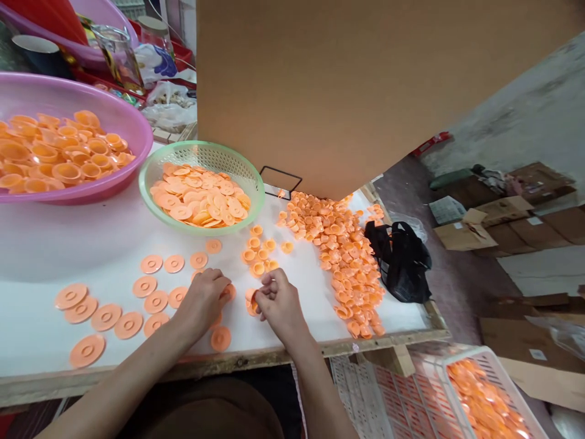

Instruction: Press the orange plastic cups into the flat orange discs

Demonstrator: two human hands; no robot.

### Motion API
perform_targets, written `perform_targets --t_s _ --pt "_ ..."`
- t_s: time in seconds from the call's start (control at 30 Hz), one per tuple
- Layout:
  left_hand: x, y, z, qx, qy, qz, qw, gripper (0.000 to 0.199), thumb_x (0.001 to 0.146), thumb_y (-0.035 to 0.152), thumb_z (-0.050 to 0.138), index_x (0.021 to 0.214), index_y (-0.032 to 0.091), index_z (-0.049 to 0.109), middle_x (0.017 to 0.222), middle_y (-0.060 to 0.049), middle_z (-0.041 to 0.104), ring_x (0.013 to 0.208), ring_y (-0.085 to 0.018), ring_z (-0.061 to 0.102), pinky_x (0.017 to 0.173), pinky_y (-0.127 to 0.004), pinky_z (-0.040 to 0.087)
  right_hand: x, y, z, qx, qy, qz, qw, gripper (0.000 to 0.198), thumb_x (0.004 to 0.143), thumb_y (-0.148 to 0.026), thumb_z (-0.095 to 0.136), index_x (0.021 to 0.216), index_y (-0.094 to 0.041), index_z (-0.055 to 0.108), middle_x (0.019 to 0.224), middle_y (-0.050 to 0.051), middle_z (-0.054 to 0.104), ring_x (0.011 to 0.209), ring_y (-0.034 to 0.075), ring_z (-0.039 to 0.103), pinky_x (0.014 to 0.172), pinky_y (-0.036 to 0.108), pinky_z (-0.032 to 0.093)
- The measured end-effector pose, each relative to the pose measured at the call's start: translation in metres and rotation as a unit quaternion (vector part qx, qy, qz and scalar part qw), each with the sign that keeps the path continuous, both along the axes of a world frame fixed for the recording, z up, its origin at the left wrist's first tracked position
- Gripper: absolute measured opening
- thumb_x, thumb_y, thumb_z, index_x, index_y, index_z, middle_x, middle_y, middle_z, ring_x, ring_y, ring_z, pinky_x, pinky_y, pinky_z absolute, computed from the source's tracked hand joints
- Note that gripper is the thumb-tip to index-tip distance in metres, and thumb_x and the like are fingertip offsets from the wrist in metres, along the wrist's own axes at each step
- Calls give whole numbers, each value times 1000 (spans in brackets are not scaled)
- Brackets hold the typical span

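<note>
On the white tabletop, my left hand (203, 302) is closed, its fingertips at the edge of a small orange plastic saucer (230, 291). My right hand (281, 305) pinches a small orange plastic cup (250, 302) between thumb and fingers, just right of that saucer. Flat round saucers with a raised ring, such as this one (86, 350), lie spread out to the left and partly under my left forearm. A loose cluster of little cups (258, 253) sits beyond my hands. To the right spreads a large heap of the same cups (350, 262).
A green strainer basket (201, 230) holds many saucers; a pink basin (114, 186) holds larger orange cups. Cardboard (342, 91) stands upright behind the table. A black bag (404, 262) lies at the right edge. Below stands a crate (450, 390) of orange pieces.
</note>
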State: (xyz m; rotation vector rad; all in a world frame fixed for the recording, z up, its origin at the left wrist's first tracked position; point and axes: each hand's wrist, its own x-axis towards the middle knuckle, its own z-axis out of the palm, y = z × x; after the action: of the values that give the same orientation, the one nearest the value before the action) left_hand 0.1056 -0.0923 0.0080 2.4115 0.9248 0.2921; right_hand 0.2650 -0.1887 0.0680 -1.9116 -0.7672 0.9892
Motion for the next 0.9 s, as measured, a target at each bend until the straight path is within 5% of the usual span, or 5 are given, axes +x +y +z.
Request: perform_targets --t_s 0.2,0.47,0.6,0.73,0.9 --pt "-3 5 1 -33 -13 18 999 13 85 18 55 77 19 66 83 -5 61 77 -18 53 69 -31 36 -5 32 -24 -7 -178 110 978 12 73 -12 57 66 -21 62 61 -2 63 59 14 60 57 23 45" --pt "-3 3 5 -31 -14 5 999 24 82 6 46 65 16 59 75 -6 59 75 -20 51 68 -32 34 -24 45 -40 -25 -237 132 962 18 71 -7 53 59 -20 61 55 -1 61 55 13 56 54 22 39" --pt "-3 8 14 -146 -36 23 988 22 79 7 47 71 17 64 75 -5 61 72 -17 54 64 -28 36 -25 43 -36 -24 -240 154 958 18 73 -8 51 61 -20 57 56 -2 59 57 13 55 55 21 37" --pt "8 11 21 -272 -60 115 953 11 75 13 53 70 17 62 69 -1 63 66 -14 56 61 -24 37 -25 40 -36 -27 -262 164 951 17 74 -7 50 64 -20 55 60 -2 59 59 13 54 56 21 35" --pt "14 4 9 -279 -80 161 943 17 76 19 52 59 18 52 58 1 57 59 -13 50 56 -23 33 -33 38 -34 -40 -314 176 932 17 79 -7 49 67 -19 53 64 0 59 61 14 54 57 23 34"
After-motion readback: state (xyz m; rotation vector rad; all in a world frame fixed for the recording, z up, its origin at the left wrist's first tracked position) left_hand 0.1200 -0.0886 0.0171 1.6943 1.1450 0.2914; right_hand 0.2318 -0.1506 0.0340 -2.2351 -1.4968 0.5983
